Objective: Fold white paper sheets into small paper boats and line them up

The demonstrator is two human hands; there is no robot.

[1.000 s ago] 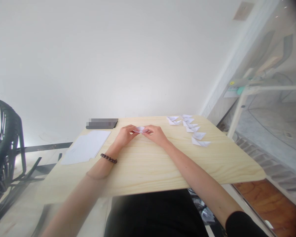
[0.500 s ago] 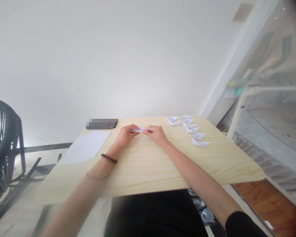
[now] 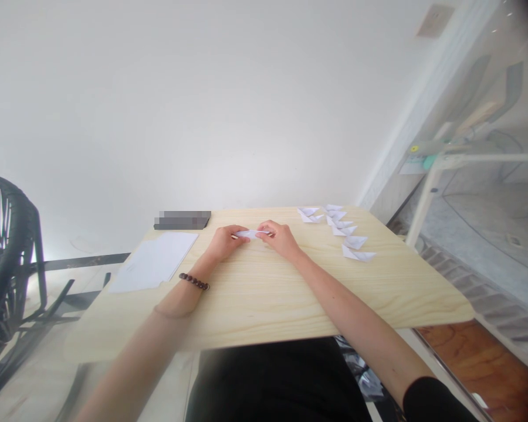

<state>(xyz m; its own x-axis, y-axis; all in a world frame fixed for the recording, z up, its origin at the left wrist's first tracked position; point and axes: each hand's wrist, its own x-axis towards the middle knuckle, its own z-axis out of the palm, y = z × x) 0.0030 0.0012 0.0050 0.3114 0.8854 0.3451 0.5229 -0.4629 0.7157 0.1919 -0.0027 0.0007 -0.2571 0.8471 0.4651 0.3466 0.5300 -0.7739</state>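
Observation:
A small folded white paper point(image 3: 251, 234) is held between my two hands above the middle of the table. My left hand point(image 3: 227, 241) pinches its left end, with the thumb on the near side. On the other end, the fingers and thumb of my right hand point(image 3: 280, 238) are closed. The paper now looks like a narrow, nearly flat strip, its ends partly covered by my fingers. To the right stand several folded paper boats point(image 3: 358, 249), white and pointed, in a loose slanting group.
A stack of white paper sheets point(image 3: 154, 262) lies on the left of the wooden table point(image 3: 264, 305). Behind it sits a dark flat object point(image 3: 182, 221), partly blurred out. A dark woven chair point(image 3: 13, 234) stands to the left, and a white wall rises behind the table.
The paper between my hands has gone from an opened, peaked shape to a flatter, narrower strip. My fingers have shifted slightly outward along it. The boats and sheets stay put.

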